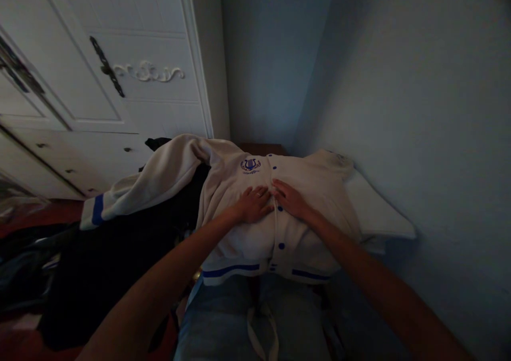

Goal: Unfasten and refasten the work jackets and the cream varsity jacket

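A cream jacket point(319, 196) with blue snap buttons, blue stripes at hem and cuff and a blue crest on the chest lies spread out, front side up. My left hand point(253, 205), a ring on one finger, rests on the front panel just left of the button line, fingers spread. Across the button line from it, my right hand point(293, 201) lies on the cloth with its fingers stretched out, the tips at the front edge. The two hands nearly meet. One sleeve point(159, 177) reaches out to the left; the other sleeve is mostly hidden.
Under the sleeve is a large black item point(131, 265). A white wardrobe point(159, 47) with dark handles stands behind at left. Close on the right is a pale wall point(431, 111). A white board-like surface point(377, 206) sticks out from under the jacket's right side.
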`<move>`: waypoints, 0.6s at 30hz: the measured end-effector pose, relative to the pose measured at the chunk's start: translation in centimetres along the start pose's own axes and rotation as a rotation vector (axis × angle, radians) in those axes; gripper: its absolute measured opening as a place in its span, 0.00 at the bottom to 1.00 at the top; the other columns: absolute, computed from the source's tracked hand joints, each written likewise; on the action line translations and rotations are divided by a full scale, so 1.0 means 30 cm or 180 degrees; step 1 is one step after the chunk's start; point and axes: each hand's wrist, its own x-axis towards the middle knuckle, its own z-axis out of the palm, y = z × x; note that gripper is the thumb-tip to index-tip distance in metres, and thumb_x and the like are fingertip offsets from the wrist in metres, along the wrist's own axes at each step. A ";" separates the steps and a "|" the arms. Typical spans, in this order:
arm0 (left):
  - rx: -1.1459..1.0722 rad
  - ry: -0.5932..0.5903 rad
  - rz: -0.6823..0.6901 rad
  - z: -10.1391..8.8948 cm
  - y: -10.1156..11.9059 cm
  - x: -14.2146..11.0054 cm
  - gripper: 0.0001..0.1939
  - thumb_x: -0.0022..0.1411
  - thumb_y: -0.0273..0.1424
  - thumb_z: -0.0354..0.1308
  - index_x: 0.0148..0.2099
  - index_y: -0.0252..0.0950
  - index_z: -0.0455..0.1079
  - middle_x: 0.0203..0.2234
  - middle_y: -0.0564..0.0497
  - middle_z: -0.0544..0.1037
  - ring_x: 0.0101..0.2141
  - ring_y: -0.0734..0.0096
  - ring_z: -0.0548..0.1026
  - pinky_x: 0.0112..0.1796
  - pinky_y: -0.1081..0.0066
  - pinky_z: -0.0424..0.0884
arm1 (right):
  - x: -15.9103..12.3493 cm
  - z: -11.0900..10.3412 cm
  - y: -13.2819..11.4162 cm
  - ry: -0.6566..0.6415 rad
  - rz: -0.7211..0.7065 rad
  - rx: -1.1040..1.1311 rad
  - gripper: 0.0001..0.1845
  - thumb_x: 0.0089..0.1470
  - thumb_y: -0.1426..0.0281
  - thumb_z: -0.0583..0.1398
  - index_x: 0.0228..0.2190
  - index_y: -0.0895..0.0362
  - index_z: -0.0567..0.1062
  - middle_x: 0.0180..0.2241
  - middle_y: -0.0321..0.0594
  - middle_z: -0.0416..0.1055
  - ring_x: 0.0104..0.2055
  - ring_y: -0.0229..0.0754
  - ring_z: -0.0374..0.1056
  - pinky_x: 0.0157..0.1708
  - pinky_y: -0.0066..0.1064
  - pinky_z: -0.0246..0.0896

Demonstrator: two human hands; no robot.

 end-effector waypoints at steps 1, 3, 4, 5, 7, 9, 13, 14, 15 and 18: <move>-0.0113 -0.0069 0.0003 -0.010 -0.007 0.004 0.33 0.71 0.45 0.41 0.69 0.30 0.52 0.68 0.33 0.52 0.68 0.49 0.49 0.63 0.45 0.43 | -0.033 -0.011 -0.031 0.0132 0.0003 0.0257 0.29 0.64 0.53 0.50 0.56 0.59 0.73 0.59 0.51 0.67 0.63 0.49 0.62 0.64 0.46 0.55; -0.0494 -0.0178 -0.0054 -0.031 -0.020 0.009 0.33 0.69 0.46 0.48 0.68 0.31 0.55 0.68 0.33 0.54 0.68 0.49 0.50 0.64 0.46 0.43 | -0.122 -0.034 -0.105 0.0283 -0.0034 0.0671 0.25 0.64 0.56 0.53 0.55 0.55 0.73 0.56 0.47 0.71 0.59 0.46 0.67 0.60 0.43 0.60; -0.0699 -0.0201 -0.0101 -0.041 -0.023 0.006 0.33 0.67 0.45 0.51 0.67 0.32 0.58 0.67 0.34 0.56 0.68 0.50 0.52 0.64 0.47 0.43 | -0.175 -0.042 -0.144 0.0287 -0.0062 0.0815 0.23 0.64 0.57 0.54 0.55 0.53 0.74 0.54 0.45 0.72 0.57 0.45 0.68 0.58 0.41 0.63; -0.0857 -0.0208 -0.0148 -0.049 -0.020 -0.004 0.31 0.66 0.44 0.53 0.65 0.32 0.60 0.66 0.35 0.59 0.67 0.50 0.54 0.64 0.49 0.45 | -0.232 -0.048 -0.182 0.0274 -0.0082 0.0925 0.21 0.63 0.58 0.55 0.54 0.52 0.75 0.53 0.44 0.74 0.55 0.44 0.70 0.56 0.39 0.65; -0.1163 -0.0032 -0.0239 -0.059 0.010 -0.053 0.27 0.65 0.42 0.53 0.62 0.33 0.65 0.62 0.36 0.66 0.63 0.52 0.62 0.62 0.54 0.53 | -0.348 -0.047 -0.242 0.0294 -0.0045 0.1102 0.18 0.62 0.60 0.57 0.51 0.52 0.77 0.50 0.42 0.76 0.52 0.43 0.72 0.54 0.37 0.66; -0.1627 0.0470 -0.0262 -0.052 0.074 -0.141 0.24 0.66 0.42 0.52 0.59 0.35 0.69 0.57 0.38 0.72 0.57 0.54 0.70 0.58 0.58 0.62 | -0.454 -0.023 -0.275 0.0436 0.0199 0.1319 0.15 0.62 0.60 0.59 0.45 0.52 0.80 0.45 0.42 0.78 0.48 0.43 0.74 0.51 0.36 0.68; -0.3017 0.1675 -0.0101 0.038 0.253 -0.370 0.16 0.65 0.40 0.57 0.50 0.38 0.76 0.45 0.44 0.80 0.47 0.59 0.76 0.50 0.63 0.69 | -0.604 0.079 -0.277 0.0848 0.1177 0.2023 0.18 0.59 0.55 0.59 0.39 0.55 0.80 0.34 0.42 0.80 0.35 0.42 0.77 0.38 0.33 0.73; -0.3385 0.1682 -0.0202 0.082 0.292 -0.419 0.15 0.65 0.41 0.56 0.46 0.38 0.78 0.38 0.45 0.82 0.41 0.62 0.78 0.44 0.66 0.71 | -0.628 0.107 -0.274 0.0901 0.1377 0.2144 0.20 0.58 0.53 0.60 0.39 0.56 0.80 0.33 0.42 0.80 0.33 0.42 0.76 0.35 0.32 0.73; -0.3784 0.1656 -0.0444 0.136 0.325 -0.460 0.16 0.65 0.42 0.56 0.41 0.37 0.79 0.32 0.46 0.82 0.35 0.64 0.78 0.39 0.67 0.72 | -0.648 0.133 -0.272 0.0906 0.1512 0.2198 0.21 0.57 0.52 0.60 0.39 0.56 0.79 0.32 0.43 0.80 0.31 0.42 0.76 0.34 0.32 0.73; -0.4660 0.1357 -0.1499 0.325 0.378 -0.534 0.20 0.56 0.48 0.62 0.29 0.34 0.78 0.21 0.47 0.78 0.25 0.68 0.74 0.29 0.71 0.67 | -0.692 0.185 -0.276 0.0762 0.1684 0.2016 0.23 0.55 0.52 0.60 0.40 0.57 0.79 0.31 0.43 0.80 0.30 0.43 0.75 0.34 0.33 0.72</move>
